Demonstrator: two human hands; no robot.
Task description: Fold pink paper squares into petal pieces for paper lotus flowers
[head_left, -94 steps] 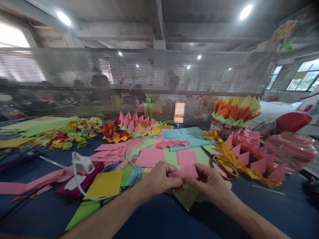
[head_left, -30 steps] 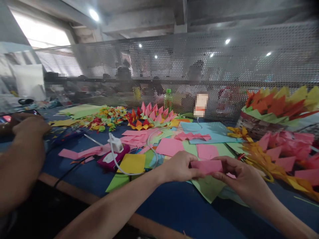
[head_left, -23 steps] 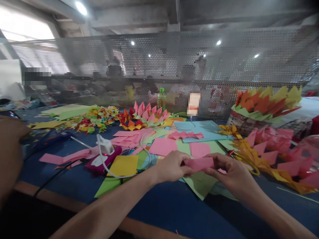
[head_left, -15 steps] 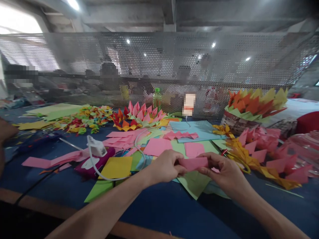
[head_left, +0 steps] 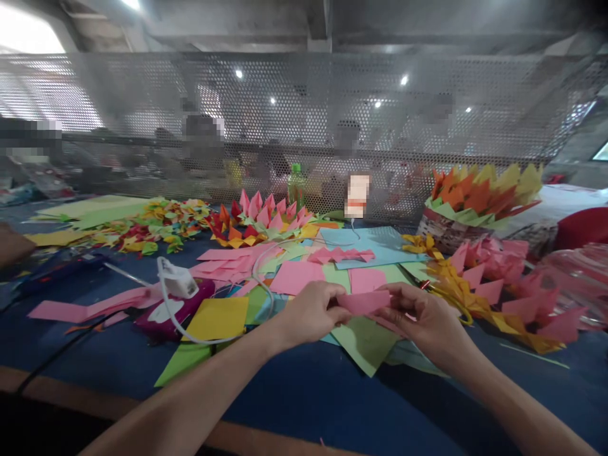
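Pink slip (head_left: pixel 365 303), one: held between the two hands, over a green sheet (head_left: pixel 368 345); a further pink edge showed below it, by the right thumb.

Left hand (head_left: pixel 314 311): pinched the slip's left end, thumb against fingers. Right hand (head_left: pixel 425 316): pinched the right end likewise.

Pink squares (head_left: pixel 298 277), two: lay flat just beyond the hands. Zigzag strip (head_left: pixel 341 254), pink: beyond these, partly on a blue sheet (head_left: pixel 394 242).

Scissors (head_left: pixel 424 284): near the right hand, on its far side. Orange chain (head_left: pixel 517 326), folded: right of that hand, alongside pink points (head_left: pixel 494 291). Basket (head_left: pixel 446 233): farther off, filled with green, orange and yellow points.

Yellow sheet (head_left: pixel 218 318): left of the left hand. Purple socket (head_left: pixel 173 310), with white plug (head_left: pixel 178 278): farther left. Pink strips (head_left: pixel 232 263): beyond and left of the left hand. Scraps (head_left: pixel 164 225), many-coloured: well beyond them. Bottle (head_left: pixel 297 183), green-capped: well beyond the hands, before a mesh screen (head_left: pixel 285 88).
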